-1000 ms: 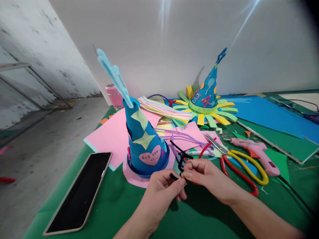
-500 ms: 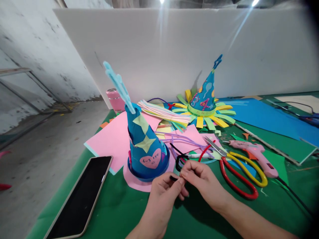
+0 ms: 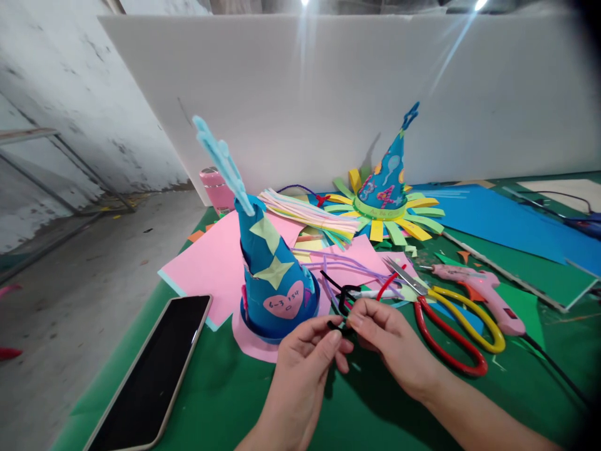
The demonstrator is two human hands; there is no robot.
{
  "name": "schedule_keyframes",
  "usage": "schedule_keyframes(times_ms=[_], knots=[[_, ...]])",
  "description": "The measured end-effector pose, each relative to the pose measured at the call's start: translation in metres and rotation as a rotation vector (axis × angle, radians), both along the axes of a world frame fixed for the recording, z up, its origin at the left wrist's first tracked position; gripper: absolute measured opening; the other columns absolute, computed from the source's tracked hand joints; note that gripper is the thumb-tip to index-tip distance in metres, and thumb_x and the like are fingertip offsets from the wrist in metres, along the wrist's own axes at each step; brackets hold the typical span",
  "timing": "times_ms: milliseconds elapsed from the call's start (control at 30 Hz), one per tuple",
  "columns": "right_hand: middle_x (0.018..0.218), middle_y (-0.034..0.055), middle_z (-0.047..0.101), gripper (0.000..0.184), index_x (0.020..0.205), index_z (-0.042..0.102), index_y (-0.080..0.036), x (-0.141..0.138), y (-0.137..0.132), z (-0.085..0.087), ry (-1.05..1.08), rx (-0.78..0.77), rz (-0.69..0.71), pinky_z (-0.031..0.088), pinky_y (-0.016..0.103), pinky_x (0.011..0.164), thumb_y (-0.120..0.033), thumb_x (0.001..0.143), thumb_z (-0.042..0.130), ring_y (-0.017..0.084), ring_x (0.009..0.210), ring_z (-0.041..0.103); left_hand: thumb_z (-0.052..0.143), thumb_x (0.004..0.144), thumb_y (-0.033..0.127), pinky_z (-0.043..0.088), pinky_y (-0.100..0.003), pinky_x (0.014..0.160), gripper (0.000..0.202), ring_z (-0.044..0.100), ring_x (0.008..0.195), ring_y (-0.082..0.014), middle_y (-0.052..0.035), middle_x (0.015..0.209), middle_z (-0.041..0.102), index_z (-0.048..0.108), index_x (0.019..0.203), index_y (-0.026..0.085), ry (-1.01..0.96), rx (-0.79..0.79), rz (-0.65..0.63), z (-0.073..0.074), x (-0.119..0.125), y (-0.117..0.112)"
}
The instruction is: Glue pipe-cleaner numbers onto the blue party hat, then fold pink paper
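Note:
A bent black pipe cleaner (image 3: 344,297) is pinched between the fingertips of my right hand (image 3: 394,343). Its short end lies at the thumb and forefinger of my left hand (image 3: 313,358), which are closed on it. Above my fingers the pipe cleaner forms a loop, and a straight part points up and left. Just left of my hands stands a blue paper cone hat (image 3: 277,282) with pale green stars, a pink heart with writing and light blue fuzzy stems at its tip. A red pipe cleaner (image 3: 390,282) lies behind my right hand.
Scissors (image 3: 457,313) and a pink glue gun (image 3: 488,291) with its cord lie to the right. A phone (image 3: 153,369) rests at left. Behind are paper strips (image 3: 310,216), purple pipe cleaners (image 3: 347,260), a second cone hat (image 3: 387,178) and a white board (image 3: 328,94).
My right hand and the loop of the black pipe cleaner have shifted slightly to the right. My fingertips are a little farther apart, with the left hand still close beside the right.

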State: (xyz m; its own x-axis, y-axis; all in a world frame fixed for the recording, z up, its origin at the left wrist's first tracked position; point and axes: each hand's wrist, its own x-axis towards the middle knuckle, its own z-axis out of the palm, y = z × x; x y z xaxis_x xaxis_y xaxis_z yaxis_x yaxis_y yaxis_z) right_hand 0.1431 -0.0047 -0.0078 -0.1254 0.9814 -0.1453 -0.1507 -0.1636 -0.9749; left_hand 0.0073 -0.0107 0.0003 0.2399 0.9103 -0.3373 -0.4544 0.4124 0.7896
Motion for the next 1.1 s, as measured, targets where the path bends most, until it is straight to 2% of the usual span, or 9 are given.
schedule_keyframes(times_ms=[133,300,533,733,967,1100], knots=[[0.054,-0.0063,0.034,0.030,0.065,0.043,-0.017,0.002,0.001,-0.004,0.064,-0.035,0.038,0.021,0.021,0.048,-0.041,0.077,0.056,0.007,0.051,0.027,0.064,0.071,0.023,0.039,-0.020,0.055,0.015,0.053,0.054,-0.0094,-0.0048,0.061,0.064,0.067,0.080,0.012,-0.147,0.006,-0.081,-0.002,-0.003,0.001],[0.055,-0.0063,0.034,0.030,0.064,0.044,-0.016,0.001,-0.001,-0.001,0.094,-0.008,0.054,0.023,0.021,0.048,-0.040,0.076,0.057,0.007,0.051,0.027,0.065,0.070,0.027,0.037,-0.021,0.054,0.013,0.052,0.056,-0.0107,-0.0032,0.056,0.061,0.067,0.075,0.015,-0.227,-0.032,-0.118,-0.007,-0.004,0.002],[0.054,-0.0068,0.033,0.030,0.062,0.044,-0.016,0.005,-0.002,0.005,0.109,0.002,0.062,0.024,0.019,0.045,-0.039,0.075,0.059,0.006,0.049,0.028,0.067,0.068,0.023,0.038,-0.026,0.068,0.008,0.050,0.054,-0.0094,-0.0001,0.048,0.058,0.067,0.069,0.015,-0.261,-0.014,-0.215,-0.010,-0.008,0.002],[0.054,-0.0062,0.037,0.028,0.061,0.044,-0.017,0.005,-0.001,0.010,0.097,0.036,0.082,0.031,0.019,0.045,-0.036,0.075,0.059,0.006,0.048,0.036,0.066,0.069,0.022,0.037,-0.029,0.071,0.008,0.047,0.049,-0.0086,0.0008,0.046,0.057,0.064,0.064,0.015,-0.237,0.008,-0.284,-0.011,-0.009,0.002],[0.053,-0.0052,0.040,0.029,0.060,0.043,-0.017,0.003,-0.001,0.013,0.060,0.049,0.096,0.032,0.020,0.046,-0.038,0.074,0.060,0.007,0.049,0.039,0.064,0.070,0.024,0.036,-0.026,0.063,0.013,0.047,0.046,-0.0089,0.0021,0.042,0.051,0.061,0.063,0.014,-0.244,0.003,-0.291,-0.011,-0.008,0.004],[0.052,-0.0061,0.036,0.032,0.060,0.044,-0.017,0.001,0.001,0.010,0.008,0.023,-0.014,0.026,0.020,0.045,-0.043,0.073,0.058,0.007,0.047,0.031,0.057,0.075,0.028,0.038,-0.026,0.059,0.017,0.051,0.051,-0.0108,-0.0032,0.058,0.060,0.063,0.081,0.013,-0.252,-0.001,-0.215,-0.008,-0.006,0.004]])
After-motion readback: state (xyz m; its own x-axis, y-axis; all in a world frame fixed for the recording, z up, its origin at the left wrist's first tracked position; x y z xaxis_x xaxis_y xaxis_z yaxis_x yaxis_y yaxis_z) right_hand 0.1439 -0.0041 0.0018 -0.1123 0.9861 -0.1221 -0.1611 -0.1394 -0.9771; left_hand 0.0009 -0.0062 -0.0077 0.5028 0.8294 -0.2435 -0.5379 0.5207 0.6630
